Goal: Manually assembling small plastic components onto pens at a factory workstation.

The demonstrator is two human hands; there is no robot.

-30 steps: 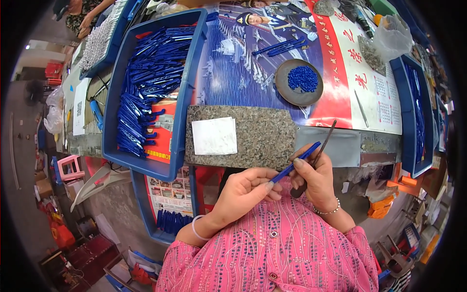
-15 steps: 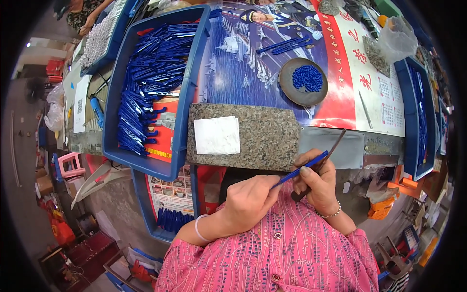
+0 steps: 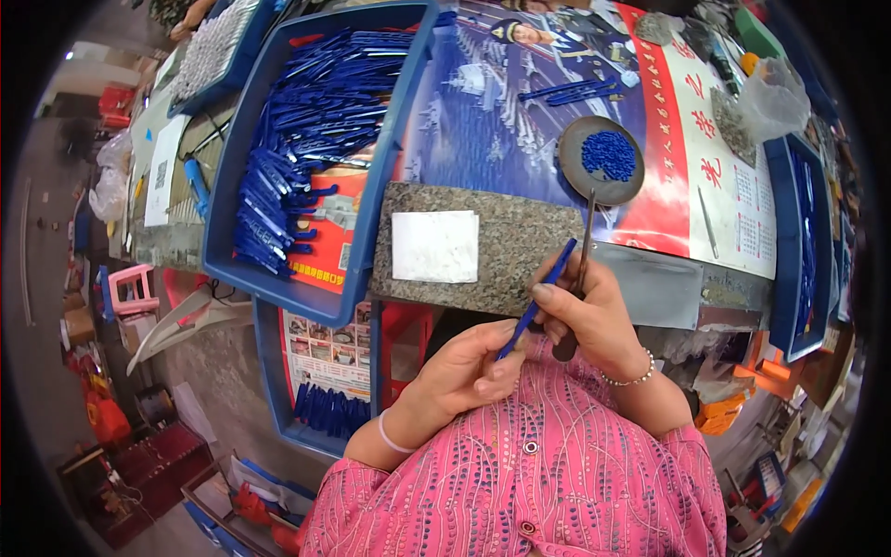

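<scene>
Blue slim plastic stick point(image 3: 530, 317), slanting, near speckled grey granite slab point(image 3: 522, 241).
Pinched at lower end by left hand point(image 3: 467, 369), higher up by right hand point(image 3: 596, 304); dark thin metal tool point(image 3: 588, 230) also grasped in right.

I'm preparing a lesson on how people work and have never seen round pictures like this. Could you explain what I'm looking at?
There is no machine here, only a person's two bare hands. The view comes from a wide fisheye camera worn on that person's head, looking down, so straight edges bend and the corners go dark.

The left hand holds the lower end of a slim blue stick. The right hand grips a slender dark tool, its fingers also at the stick.

In front lies a speckled stone slab with white paper on it. Beyond are a poster and a round dish of small blue pieces. To the left, a blue tray holds many similar sticks.
</scene>
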